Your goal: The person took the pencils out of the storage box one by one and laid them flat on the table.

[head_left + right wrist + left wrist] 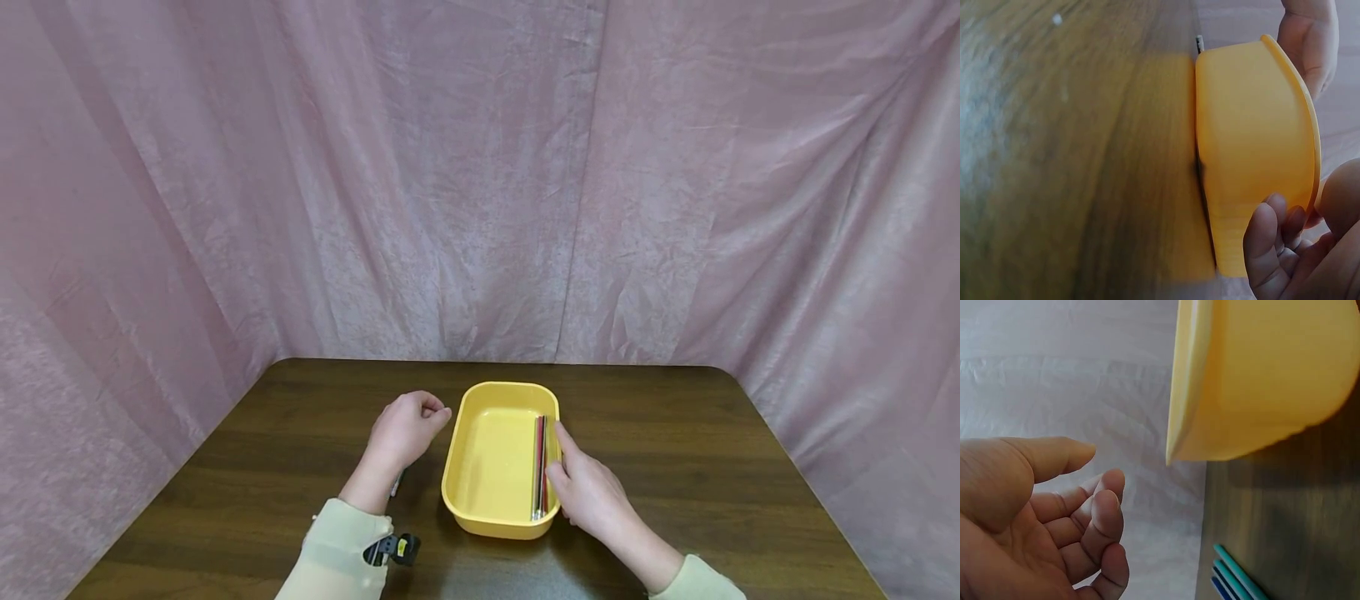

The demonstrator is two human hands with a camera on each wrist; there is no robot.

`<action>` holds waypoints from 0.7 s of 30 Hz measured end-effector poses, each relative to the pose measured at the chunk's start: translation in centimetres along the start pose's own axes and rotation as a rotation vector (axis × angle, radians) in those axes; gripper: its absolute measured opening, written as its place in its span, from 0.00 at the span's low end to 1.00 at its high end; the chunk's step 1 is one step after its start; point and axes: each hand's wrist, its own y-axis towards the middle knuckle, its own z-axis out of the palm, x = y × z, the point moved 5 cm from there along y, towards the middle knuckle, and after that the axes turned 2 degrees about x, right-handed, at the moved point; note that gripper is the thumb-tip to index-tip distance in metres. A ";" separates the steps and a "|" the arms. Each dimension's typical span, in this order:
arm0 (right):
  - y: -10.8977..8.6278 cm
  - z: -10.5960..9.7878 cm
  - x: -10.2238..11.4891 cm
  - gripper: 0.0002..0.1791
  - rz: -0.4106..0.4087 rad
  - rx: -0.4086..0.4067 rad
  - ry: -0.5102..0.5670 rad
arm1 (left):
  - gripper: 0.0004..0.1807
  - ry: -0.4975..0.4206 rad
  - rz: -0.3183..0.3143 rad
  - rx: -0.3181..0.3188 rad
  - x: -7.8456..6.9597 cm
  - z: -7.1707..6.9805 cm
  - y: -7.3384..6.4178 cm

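A yellow plastic bin (491, 458) with rounded corners stands on the table. My right hand (596, 498) grips its right side wall, with the thumb over the rim and the fingers against the outside, as the right wrist view shows. Along that wall inside lie several slim pencil-like sticks (539, 467), red, black and pale. My left hand (405, 427) hovers left of the bin, apart from its rim, with loosely bent fingers and nothing held. Below it, several teal and dark blue sticks (1235, 578) lie on the table, mostly hidden by the wrist in the head view.
The dark wooden table (690, 442) extends on both sides of the bin. Pink curtains (480, 183) hang behind it and at both sides. A black wrist strap piece (397, 548) sticks out from my left sleeve.
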 end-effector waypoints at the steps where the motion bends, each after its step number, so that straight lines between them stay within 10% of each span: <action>1: 0.0 0.0 0.0 0.40 0.001 0.000 0.000 | 0.09 -0.004 0.005 -0.001 -0.2 0.1 0.0; 21: 0.2 -0.1 0.0 0.39 0.004 0.002 0.003 | 0.08 -0.047 0.121 0.074 -4.2 3.0 -0.6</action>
